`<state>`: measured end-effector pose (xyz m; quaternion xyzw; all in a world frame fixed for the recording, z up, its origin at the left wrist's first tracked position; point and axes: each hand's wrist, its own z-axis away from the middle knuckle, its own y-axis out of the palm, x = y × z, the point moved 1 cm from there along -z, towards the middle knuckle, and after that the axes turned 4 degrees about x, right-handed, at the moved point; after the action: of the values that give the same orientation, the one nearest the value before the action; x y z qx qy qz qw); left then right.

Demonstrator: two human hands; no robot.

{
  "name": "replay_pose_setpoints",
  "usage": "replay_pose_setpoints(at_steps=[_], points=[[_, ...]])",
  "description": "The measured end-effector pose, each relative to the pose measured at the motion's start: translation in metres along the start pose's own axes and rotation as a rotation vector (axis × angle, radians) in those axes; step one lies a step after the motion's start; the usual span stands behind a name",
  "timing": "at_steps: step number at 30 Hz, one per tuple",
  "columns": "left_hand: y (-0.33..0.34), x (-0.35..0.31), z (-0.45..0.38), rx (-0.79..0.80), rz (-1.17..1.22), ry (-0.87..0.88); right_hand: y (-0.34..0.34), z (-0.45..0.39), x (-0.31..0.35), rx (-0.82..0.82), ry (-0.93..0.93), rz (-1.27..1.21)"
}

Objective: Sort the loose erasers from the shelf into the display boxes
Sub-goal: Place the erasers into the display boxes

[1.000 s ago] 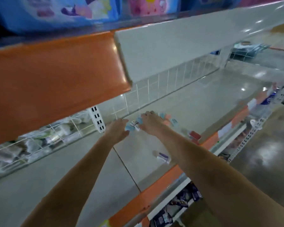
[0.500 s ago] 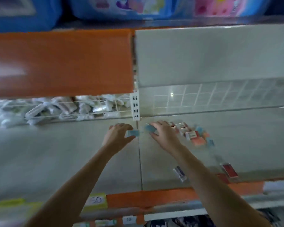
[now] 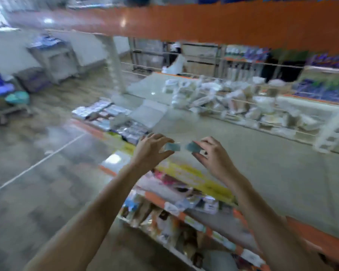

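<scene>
Pinched in the left hand (image 3: 151,151) and right hand (image 3: 213,155), two blue erasers (image 3: 172,147) were held above the shelf (image 3: 262,153), fingers clamped, probably for boxing.

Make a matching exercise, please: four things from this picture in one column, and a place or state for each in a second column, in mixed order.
1. left hand
2. right hand
3. white packets
4. display boxes

a. piled behind the wire rail
b. at the shelf's far left end
c. pinches the left blue eraser
d. pinches the right blue eraser

Pairs: 1-c, 2-d, 3-a, 4-b
</scene>
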<state>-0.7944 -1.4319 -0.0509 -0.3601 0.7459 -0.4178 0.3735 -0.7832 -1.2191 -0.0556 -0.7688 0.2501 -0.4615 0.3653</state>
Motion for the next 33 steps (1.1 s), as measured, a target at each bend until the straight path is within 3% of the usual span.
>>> replay_pose_setpoints(at_steps=[6,12,17,21,33], points=[[-0.064,0.13,0.058,0.018,-0.08,-0.123,0.094,-0.065,0.111,0.019,-0.116,-0.085],[-0.091,0.212,0.057,0.013,-0.089,-0.172,0.15,-0.132,0.163,0.061,-0.125,-0.079],[-0.097,0.277,0.023,0.004,-0.073,-0.143,0.169,-0.197,0.168,0.022,-0.082,-0.021],[-0.099,0.307,-0.024,0.019,-0.053,-0.09,0.17,-0.253,0.153,-0.01,0.069,0.035],[-0.07,0.358,-0.094,0.179,0.143,0.036,0.179,-0.3,0.137,0.236,0.365,0.199]])
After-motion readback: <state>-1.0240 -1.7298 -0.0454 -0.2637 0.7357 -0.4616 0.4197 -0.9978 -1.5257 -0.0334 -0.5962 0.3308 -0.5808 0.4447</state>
